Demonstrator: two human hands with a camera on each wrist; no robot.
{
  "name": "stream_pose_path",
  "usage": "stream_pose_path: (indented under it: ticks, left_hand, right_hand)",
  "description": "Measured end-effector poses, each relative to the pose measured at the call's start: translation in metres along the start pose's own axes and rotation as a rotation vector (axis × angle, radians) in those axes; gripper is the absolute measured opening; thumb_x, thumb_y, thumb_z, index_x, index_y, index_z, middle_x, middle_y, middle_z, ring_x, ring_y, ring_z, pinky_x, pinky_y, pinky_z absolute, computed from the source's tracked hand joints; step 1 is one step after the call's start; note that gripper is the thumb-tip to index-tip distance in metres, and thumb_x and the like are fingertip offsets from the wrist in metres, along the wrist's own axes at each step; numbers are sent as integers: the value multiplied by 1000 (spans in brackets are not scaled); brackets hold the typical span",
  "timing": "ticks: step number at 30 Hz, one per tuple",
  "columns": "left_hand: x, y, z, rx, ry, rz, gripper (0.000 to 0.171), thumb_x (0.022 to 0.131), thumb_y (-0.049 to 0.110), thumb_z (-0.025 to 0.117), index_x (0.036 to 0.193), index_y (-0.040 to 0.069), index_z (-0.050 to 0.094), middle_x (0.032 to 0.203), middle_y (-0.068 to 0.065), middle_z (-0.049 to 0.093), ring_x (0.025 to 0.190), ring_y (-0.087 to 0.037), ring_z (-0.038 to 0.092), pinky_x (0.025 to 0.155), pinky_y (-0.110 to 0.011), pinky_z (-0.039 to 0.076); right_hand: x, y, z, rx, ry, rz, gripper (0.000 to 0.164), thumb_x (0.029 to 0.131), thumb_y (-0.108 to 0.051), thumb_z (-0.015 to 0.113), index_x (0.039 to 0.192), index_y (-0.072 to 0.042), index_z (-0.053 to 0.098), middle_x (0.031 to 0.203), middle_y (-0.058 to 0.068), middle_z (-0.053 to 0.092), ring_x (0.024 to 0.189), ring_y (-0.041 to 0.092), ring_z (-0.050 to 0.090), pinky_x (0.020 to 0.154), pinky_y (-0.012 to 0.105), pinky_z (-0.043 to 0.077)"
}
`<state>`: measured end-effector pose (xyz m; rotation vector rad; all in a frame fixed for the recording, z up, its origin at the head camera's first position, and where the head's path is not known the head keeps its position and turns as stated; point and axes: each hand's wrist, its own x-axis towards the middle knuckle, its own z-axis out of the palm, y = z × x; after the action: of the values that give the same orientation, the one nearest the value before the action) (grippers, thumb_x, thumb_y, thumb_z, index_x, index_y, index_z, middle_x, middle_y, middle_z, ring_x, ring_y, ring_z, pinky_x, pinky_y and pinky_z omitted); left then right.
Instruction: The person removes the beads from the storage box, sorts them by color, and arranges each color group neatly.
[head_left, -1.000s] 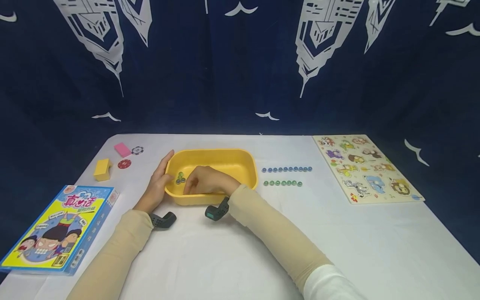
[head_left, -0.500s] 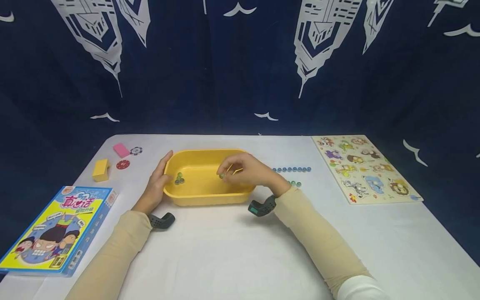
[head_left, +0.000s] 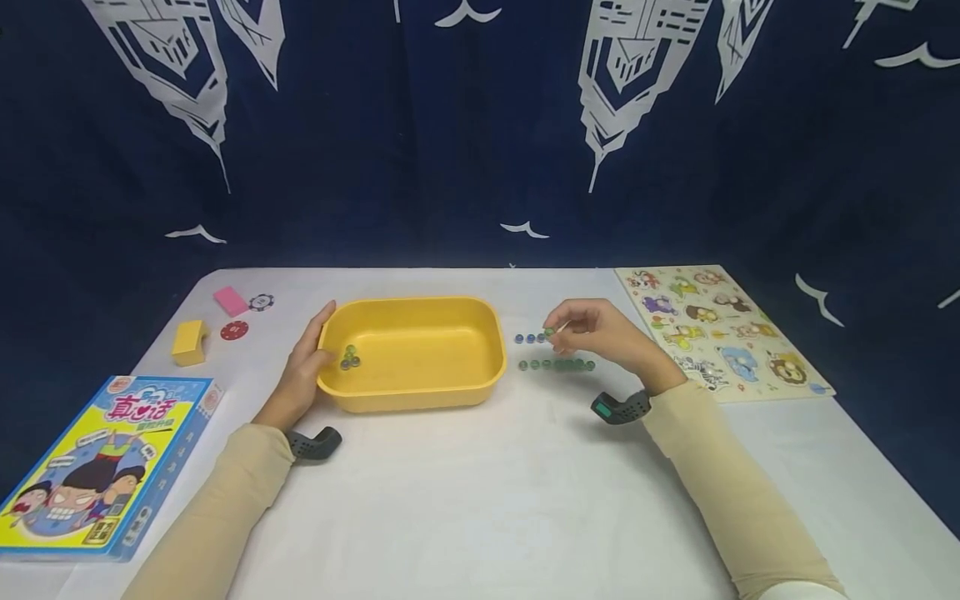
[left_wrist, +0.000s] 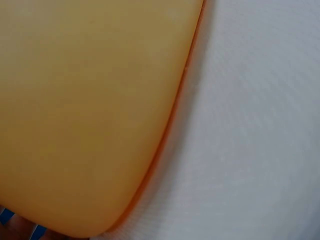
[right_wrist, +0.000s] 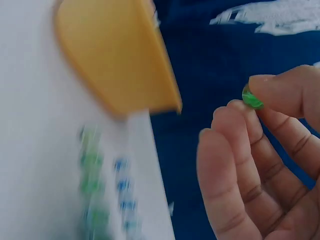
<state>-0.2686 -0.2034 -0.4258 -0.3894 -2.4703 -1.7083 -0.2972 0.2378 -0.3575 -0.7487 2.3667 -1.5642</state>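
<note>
With thumb and fingertips, my right hand (head_left: 603, 333) pinches a green marble (right_wrist: 251, 98) above the white table. Below it lies a row of blue marbles (head_left: 530, 338), partly hidden by the fingers; nearer to me runs a row of green marbles (head_left: 535, 365). My left hand (head_left: 300, 367) grips the left end of a yellow plastic tub (head_left: 412, 387), thumb at the rim and fingers along the outside. A few marbles (head_left: 350, 359), green and dark, sit together inside the tub's left end. Only the tub's wall (left_wrist: 100, 110) fills most of the left wrist view.
An animal puzzle board (head_left: 720, 329) lies at the right back. On the left are a boxed card game (head_left: 105, 467), a yellow block (head_left: 189, 342), a pink block (head_left: 230, 301), a red chip (head_left: 234, 331) and a black-and-white chip (head_left: 261, 302). A dark patterned curtain hangs behind.
My right hand has come up out of the tub with a green marble and moved right, over the marble rows. The left hand stays at the tub.
</note>
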Motion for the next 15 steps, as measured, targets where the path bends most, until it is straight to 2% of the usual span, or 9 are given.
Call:
stream_pose_path:
  ticks: [3,7,15]
  left_hand:
    - [0,0,0,-3,-3,3,78,87,3,36,161,14,13,167,-5,10,153,-27,6,123,-52,5]
    - [1,-1,0,5,-3,10,78,87,4,35,161,14,13,167,-4,10,153,-28,6,123,-53,5]
    - [1,-1,2,3,-1,7,79,86,3,35,161,14,13,167,-3,10,153,-26,6,123,-52,5]
  right_hand:
    - [-12,15,-16,-67,33,22,20,89,0,64,108,5,65,101,31,65,80,30,69,70,38,61]
    - [-26,29,-33,-192,76,63,18,89,0,64,106,1,67,100,24,69,76,32,66,58,38,56]
    - [-39,46,-48,-358,55,139,15,88,-4,69,102,-1,72,97,13,69,58,17,56,50,27,49]
